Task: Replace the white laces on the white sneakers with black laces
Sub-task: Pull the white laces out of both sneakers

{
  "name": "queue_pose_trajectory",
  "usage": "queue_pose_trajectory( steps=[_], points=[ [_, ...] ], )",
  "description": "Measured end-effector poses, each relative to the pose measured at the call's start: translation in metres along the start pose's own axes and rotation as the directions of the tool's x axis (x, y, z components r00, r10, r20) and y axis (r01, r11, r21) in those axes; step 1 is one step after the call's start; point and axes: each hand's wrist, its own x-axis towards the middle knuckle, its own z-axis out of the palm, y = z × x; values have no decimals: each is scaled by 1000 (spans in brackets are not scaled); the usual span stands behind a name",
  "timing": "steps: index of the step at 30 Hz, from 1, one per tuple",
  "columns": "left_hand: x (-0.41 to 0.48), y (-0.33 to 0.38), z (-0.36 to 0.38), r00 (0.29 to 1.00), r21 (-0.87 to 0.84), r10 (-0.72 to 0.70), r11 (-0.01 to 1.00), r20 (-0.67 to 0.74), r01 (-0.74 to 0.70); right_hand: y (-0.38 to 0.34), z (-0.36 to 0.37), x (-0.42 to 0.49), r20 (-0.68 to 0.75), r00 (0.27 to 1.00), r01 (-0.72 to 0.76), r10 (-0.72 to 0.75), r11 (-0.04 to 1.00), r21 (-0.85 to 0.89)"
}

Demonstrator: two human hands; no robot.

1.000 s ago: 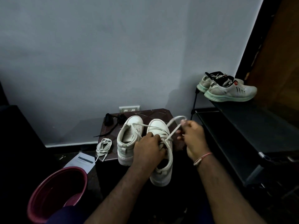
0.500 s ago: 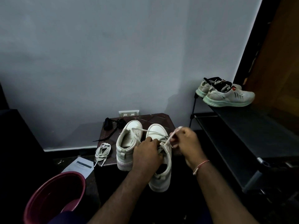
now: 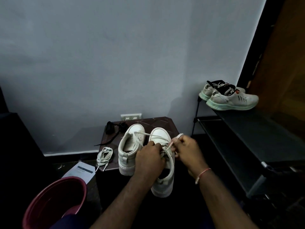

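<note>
Two white sneakers stand on a small brown table (image 3: pixel 166 123), toes toward the wall. The left sneaker (image 3: pixel 130 144) has no lace in its eyelets. My left hand (image 3: pixel 149 160) grips the right sneaker (image 3: pixel 163 182) over its tongue and eyelets. My right hand (image 3: pixel 187 150) pinches that shoe's white lace (image 3: pixel 170 146) just right of the eyelets; a strand runs across to the left shoe. A removed white lace (image 3: pixel 104 155) lies bundled at the table's left edge. Black laces (image 3: pixel 113 128) lie at the back left of the table.
A dark red bucket (image 3: pixel 54 202) stands at lower left, with a white paper (image 3: pixel 80 171) on the floor beside it. A dark shoe rack (image 3: pixel 250 138) on the right carries a pair of grey running shoes (image 3: pixel 231 100). A wall socket (image 3: pixel 131 116) sits behind the table.
My right hand has come down and in from a raised pull, and now holds the white lace close to the right sneaker's eyelets. My left hand stays on the shoe.
</note>
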Motion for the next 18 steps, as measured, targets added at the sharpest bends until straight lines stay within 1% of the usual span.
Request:
queue_pose_trajectory(
  steps=[1,2,3,4,5,6,7,8,9,10,12,14,15,16,17,18],
  points=[
    [0,0,-1,1000,1,0,1000,0,0,-11,-4,4,-59,998,-24,35,984,175],
    [1,0,-1,1000,4,6,1000,0,-6,-22,-10,7,-133,988,-29,78,942,334],
    [2,0,-1,1000,5,12,1000,-3,-12,-28,-17,12,-188,975,-26,120,898,439],
    [2,1,0,1000,2,14,1000,-7,-14,-32,-22,14,-202,967,-37,155,870,491],
    [2,0,0,1000,-2,12,1000,-10,-12,-31,-23,14,-174,968,-73,179,870,487],
    [2,0,1,1000,-4,10,1000,-14,-10,-26,-21,10,-117,974,-125,193,894,431],
    [2,0,1,1000,-4,9,1000,-16,-9,-18,-16,4,-51,979,-170,196,931,323],
    [2,0,2,1000,-4,8,1000,-18,-8,-8,-11,-3,21,983,-181,180,964,193],
    [2,0,3,1000,-4,7,1000,-24,-7,1,-6,-9,74,986,-154,149,985,76],
    [1,0,3,999,-7,7,1000,-31,-7,10,-3,-13,98,990,-99,100,995,-13],
    [0,0,4,999,-7,6,1000,-38,-6,23,-1,-13,68,998,28,-15,982,-188],
    [0,1,4,999,-12,7,1000,-34,-7,25,-1,-8,48,996,82,-70,930,-358],
    [1,0,4,1000,-14,5,1000,-27,-5,20,0,-6,52,996,92,-78,923,-374],
    [1,0,3,1000,-13,2,1000,-18,-2,13,1,-4,40,997,82,-73,947,-310],
    [2,-1,3,1000,-14,-1,1000,-8,1,3,0,-2,-1,999,51,-52,985,-164],
    [2,-1,2,1000,-19,-4,1000,-2,4,-8,-4,1,-71,997,12,-10,1000,24]
  ],
)
